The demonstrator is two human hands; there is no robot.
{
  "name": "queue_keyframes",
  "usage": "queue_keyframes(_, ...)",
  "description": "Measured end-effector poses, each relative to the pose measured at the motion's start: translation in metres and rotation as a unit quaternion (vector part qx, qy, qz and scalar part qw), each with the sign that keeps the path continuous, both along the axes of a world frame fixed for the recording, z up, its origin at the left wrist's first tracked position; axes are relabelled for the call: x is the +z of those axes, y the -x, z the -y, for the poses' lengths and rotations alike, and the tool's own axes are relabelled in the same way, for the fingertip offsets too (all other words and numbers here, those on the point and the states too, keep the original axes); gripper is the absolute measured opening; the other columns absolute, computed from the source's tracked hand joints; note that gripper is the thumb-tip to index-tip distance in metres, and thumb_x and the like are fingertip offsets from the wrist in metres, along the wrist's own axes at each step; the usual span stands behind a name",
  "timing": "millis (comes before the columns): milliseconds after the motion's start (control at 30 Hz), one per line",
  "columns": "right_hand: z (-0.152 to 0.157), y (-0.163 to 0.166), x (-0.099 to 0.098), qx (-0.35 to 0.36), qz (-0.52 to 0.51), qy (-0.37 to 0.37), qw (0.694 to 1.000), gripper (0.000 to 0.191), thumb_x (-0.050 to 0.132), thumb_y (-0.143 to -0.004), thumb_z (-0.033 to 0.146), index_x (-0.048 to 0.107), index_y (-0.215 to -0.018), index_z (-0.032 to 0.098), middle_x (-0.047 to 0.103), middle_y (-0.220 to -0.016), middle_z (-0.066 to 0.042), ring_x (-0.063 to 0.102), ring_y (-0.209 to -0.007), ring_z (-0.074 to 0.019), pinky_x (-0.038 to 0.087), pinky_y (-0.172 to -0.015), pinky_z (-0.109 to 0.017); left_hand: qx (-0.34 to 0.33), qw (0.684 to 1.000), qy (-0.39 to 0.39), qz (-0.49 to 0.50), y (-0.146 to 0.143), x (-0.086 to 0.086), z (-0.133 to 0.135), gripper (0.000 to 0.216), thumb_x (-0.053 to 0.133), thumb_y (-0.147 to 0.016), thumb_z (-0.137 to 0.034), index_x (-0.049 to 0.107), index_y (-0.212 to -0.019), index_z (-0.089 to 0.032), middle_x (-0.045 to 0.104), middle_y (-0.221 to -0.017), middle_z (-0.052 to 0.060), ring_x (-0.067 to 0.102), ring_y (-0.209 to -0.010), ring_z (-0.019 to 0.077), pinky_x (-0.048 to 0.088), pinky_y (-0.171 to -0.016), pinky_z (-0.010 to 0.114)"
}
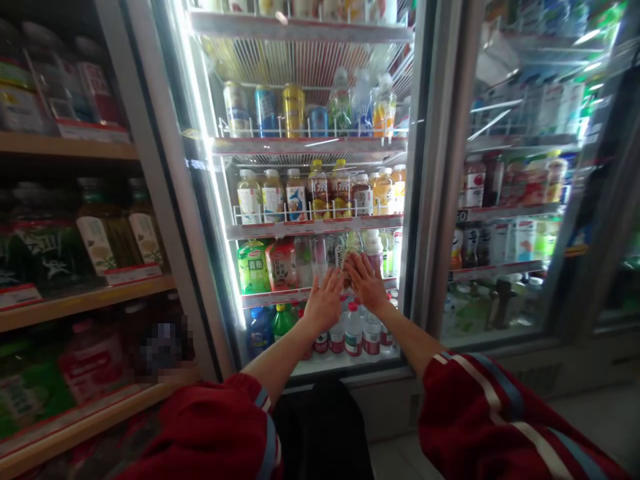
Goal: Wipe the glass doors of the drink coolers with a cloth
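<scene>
Both my arms, in red sleeves, reach toward a lit drinks fridge [220, 200] whose glass door stands slid open. My left hand [324, 300] has its fingers spread flat in front of the third shelf [273, 295], near clear bottles [320, 257]. My right hand [366, 283] is also spread open, close beside the left, in front of a white-capped bottle [373, 250]. Neither hand holds anything. Small bottles with red labels [353, 331] stand on the bottom shelf just below my hands.
Upper fridge shelves carry cans [265, 110] and juice bottles [320, 193]. A second closed fridge door [515, 187] stands to the right. Wooden shelves [85, 300] with bottled goods run along the left. The floor [590, 413] is at lower right.
</scene>
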State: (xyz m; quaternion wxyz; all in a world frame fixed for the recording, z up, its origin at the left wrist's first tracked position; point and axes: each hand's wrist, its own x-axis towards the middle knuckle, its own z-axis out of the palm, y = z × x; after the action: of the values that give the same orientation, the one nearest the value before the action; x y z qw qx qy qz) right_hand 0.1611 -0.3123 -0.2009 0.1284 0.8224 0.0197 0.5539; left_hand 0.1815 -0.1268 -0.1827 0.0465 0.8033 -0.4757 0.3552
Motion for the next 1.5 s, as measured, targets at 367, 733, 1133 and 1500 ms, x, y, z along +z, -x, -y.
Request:
queue_keyframes(367, 0.022, 0.009, -0.011, -0.046, 0.041, -0.072, 0.996, 0.047, 0.041, -0.09, 0.025, 0.043, -0.137, 0.02, 0.031, -0.15, -0.012, 0.017, -0.141, -0.0252, 0.019, -0.11, -0.05, -0.007, 1.0, -0.018, -0.013, 0.007, -0.008, 0.016, 0.059, 0.043, -0.082, -0.017, 0.032, -0.14, -0.012, 0.023, -0.152, 0.012, 0.019, -0.141, 0.0247, 0.022, -0.112, 0.05)
queue_keyframes(733, 0.059, 0.016, -0.013, -0.109, 0.118, -0.2, 0.967, 0.048, 0.031, -0.093, 0.028, 0.041, -0.138, 0.015, 0.037, -0.145, -0.017, 0.031, -0.135, -0.0305, 0.028, -0.105, -0.053, -0.023, 0.999, -0.032, -0.014, 0.011, -0.011, 0.025, 0.062, 0.044, -0.08, -0.015, 0.031, -0.141, -0.013, 0.023, -0.152, 0.011, 0.016, -0.142, 0.0238, 0.021, -0.113, 0.049)
queue_keyframes(1133, -0.005, -0.007, -0.049, -0.01, 0.038, -0.069, 0.997, 0.052, 0.038, -0.089, 0.017, 0.037, -0.141, 0.021, 0.026, -0.152, -0.01, 0.014, -0.142, -0.0246, 0.023, -0.11, -0.05, 0.014, 0.999, -0.034, -0.017, 0.002, -0.027, 0.005, 0.06, 0.041, -0.081, -0.013, 0.033, -0.14, -0.011, 0.027, -0.151, 0.013, 0.021, -0.141, 0.024, 0.023, -0.112, 0.051)
queue_keyframes(1500, -0.052, -0.026, -0.039, 0.027, 0.023, -0.037, 0.999, 0.051, 0.042, -0.087, 0.015, 0.042, -0.138, 0.019, 0.031, -0.15, -0.01, 0.016, -0.142, -0.0242, 0.02, -0.112, -0.05, 0.085, 0.996, 0.032, -0.017, -0.015, -0.033, -0.051, 0.057, 0.043, -0.082, -0.016, 0.037, -0.138, -0.011, 0.028, -0.15, 0.013, 0.023, -0.14, 0.026, 0.02, -0.113, 0.052)
